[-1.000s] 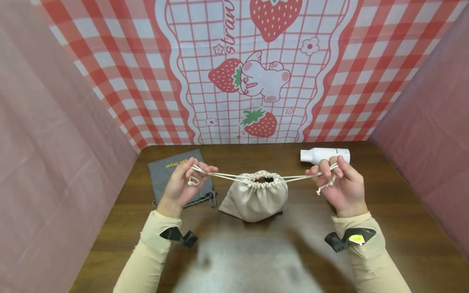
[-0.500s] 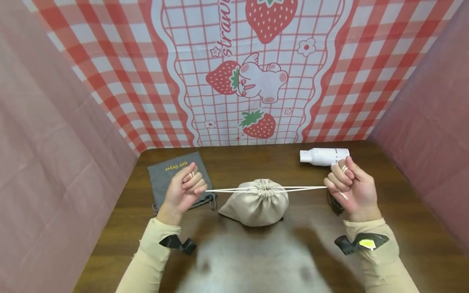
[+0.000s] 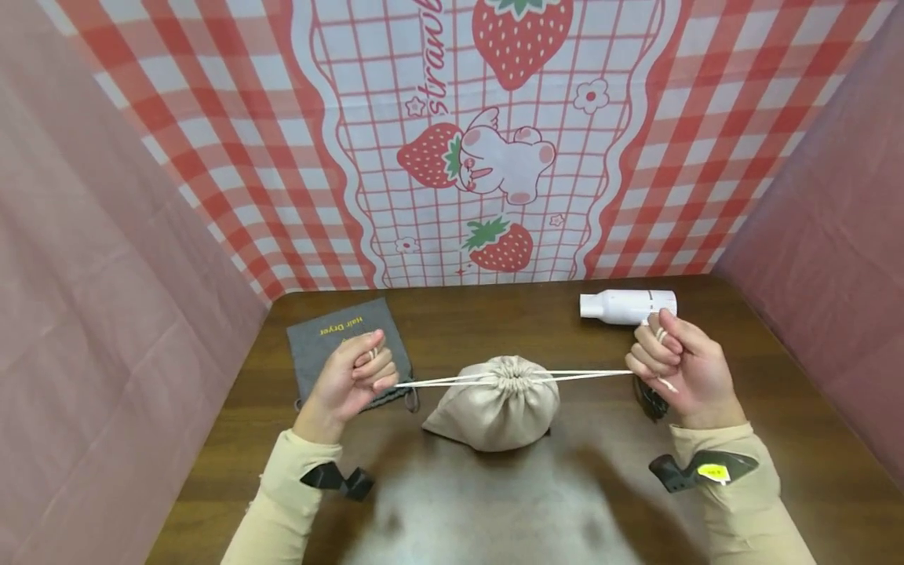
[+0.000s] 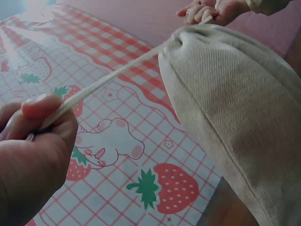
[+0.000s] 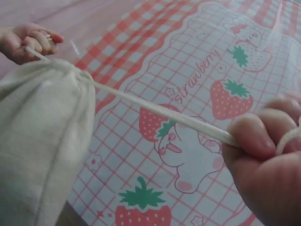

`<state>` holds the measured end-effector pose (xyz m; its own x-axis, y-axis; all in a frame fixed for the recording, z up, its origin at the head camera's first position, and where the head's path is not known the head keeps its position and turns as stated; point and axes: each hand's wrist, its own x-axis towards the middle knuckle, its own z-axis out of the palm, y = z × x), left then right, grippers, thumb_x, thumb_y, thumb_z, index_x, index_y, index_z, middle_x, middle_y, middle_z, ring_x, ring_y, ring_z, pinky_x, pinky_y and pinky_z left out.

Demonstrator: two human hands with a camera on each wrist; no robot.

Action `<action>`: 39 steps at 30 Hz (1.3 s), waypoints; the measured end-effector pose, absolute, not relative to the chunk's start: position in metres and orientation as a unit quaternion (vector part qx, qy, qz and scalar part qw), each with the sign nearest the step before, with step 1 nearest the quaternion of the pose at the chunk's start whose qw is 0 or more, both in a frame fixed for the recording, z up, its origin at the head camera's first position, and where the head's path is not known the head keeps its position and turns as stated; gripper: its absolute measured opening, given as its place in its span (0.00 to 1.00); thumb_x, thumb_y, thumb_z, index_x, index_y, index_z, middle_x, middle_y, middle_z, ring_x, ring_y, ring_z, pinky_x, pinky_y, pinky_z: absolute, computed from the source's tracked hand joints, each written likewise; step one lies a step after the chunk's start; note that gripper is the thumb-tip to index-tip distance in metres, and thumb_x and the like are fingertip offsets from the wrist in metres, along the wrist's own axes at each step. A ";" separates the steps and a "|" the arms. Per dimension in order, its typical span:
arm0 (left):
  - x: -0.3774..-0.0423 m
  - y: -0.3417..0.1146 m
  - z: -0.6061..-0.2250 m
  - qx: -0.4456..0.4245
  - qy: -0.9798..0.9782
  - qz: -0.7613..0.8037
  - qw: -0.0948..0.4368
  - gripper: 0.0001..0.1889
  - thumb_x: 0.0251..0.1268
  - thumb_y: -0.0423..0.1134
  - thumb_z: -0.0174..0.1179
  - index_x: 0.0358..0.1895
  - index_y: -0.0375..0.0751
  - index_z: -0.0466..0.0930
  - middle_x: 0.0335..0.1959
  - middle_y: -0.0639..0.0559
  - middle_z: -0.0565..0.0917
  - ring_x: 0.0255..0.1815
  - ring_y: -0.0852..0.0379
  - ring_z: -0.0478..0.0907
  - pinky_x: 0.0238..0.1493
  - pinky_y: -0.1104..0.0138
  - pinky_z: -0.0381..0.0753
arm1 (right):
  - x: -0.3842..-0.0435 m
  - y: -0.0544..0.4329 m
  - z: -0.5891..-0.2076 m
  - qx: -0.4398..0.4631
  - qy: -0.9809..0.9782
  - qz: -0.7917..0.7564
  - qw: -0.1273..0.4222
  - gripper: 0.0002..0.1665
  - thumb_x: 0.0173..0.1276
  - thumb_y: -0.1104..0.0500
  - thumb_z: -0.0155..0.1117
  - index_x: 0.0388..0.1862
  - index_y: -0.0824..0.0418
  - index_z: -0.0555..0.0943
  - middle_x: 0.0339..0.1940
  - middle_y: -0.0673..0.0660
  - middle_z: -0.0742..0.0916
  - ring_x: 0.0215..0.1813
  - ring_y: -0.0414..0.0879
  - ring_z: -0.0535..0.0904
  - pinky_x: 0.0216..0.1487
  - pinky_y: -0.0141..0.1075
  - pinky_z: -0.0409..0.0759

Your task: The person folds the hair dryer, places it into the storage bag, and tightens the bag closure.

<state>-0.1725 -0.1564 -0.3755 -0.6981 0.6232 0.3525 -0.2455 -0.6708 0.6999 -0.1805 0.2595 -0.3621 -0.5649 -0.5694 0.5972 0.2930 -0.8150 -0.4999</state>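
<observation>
A beige drawstring bag [image 3: 494,416] bulges in the middle of the table, its gathered mouth drawn tight. My left hand [image 3: 355,382] grips the white drawstring [image 3: 438,382] on one side, fingers curled round it. On the other side my right hand [image 3: 674,369] holds the opposite cord, with a loop round a finger and a short end poking out below. Both cords run taut and nearly level from the mouth. In the left wrist view the drawstring [image 4: 108,77] slants from my fist to the bag [image 4: 225,103]. What the bag contains is hidden.
A flat grey pouch [image 3: 314,345] lettered "Hair Dryer" lies behind my left hand. Behind my right hand is a white hair dryer body [image 3: 625,306], with a dark coiled cable [image 3: 650,400] partly hidden nearer. A strawberry-print cloth [image 3: 494,157] hangs at the back.
The bag's mouth has gone from a visible opening to tightly gathered. Both hands have curled into fists round the cords, and the right hand has moved farther right.
</observation>
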 end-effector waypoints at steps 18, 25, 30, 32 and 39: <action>-0.158 -0.154 -0.410 0.315 0.445 0.706 0.452 0.19 0.77 0.38 0.43 0.20 0.49 0.63 0.11 0.56 0.52 0.13 0.63 0.50 0.21 0.75 0.56 | -0.163 0.245 -0.413 -0.416 0.269 -0.772 0.398 0.23 0.80 0.65 0.22 0.20 0.67 0.48 0.17 0.52 0.58 0.16 0.43 0.51 0.18 0.35 0.47; -0.158 -0.153 -0.416 0.331 0.518 0.645 0.454 0.21 0.75 0.35 0.42 0.19 0.37 0.53 0.10 0.56 0.53 0.13 0.64 0.54 0.20 0.74 0.58 | -0.156 0.236 -0.431 -0.407 0.330 -0.732 0.436 0.24 0.79 0.67 0.25 0.18 0.67 0.51 0.15 0.54 0.57 0.14 0.43 0.49 0.14 0.35 0.47; -0.169 -0.152 -0.427 0.249 0.581 0.667 0.396 0.20 0.74 0.33 0.41 0.18 0.46 0.62 0.10 0.62 0.57 0.13 0.68 0.57 0.22 0.74 0.61 | -0.159 0.241 -0.438 -0.360 0.395 -0.723 0.439 0.23 0.80 0.66 0.25 0.19 0.66 0.52 0.14 0.54 0.56 0.14 0.44 0.47 0.14 0.36 0.45; -0.177 -0.151 -0.431 0.205 0.588 0.696 0.357 0.20 0.74 0.33 0.41 0.19 0.49 0.63 0.10 0.64 0.58 0.13 0.69 0.56 0.22 0.76 0.62 | -0.164 0.246 -0.440 -0.321 0.410 -0.741 0.424 0.24 0.80 0.65 0.25 0.19 0.64 0.51 0.14 0.52 0.55 0.14 0.43 0.46 0.14 0.34 0.43; -0.202 -0.137 -0.439 0.138 0.636 0.716 0.254 0.23 0.74 0.36 0.44 0.15 0.48 0.57 0.09 0.65 0.58 0.12 0.69 0.55 0.22 0.74 0.62 | -0.184 0.256 -0.441 -0.223 0.506 -0.762 0.337 0.26 0.82 0.61 0.28 0.18 0.61 0.50 0.13 0.49 0.54 0.15 0.42 0.43 0.17 0.37 0.38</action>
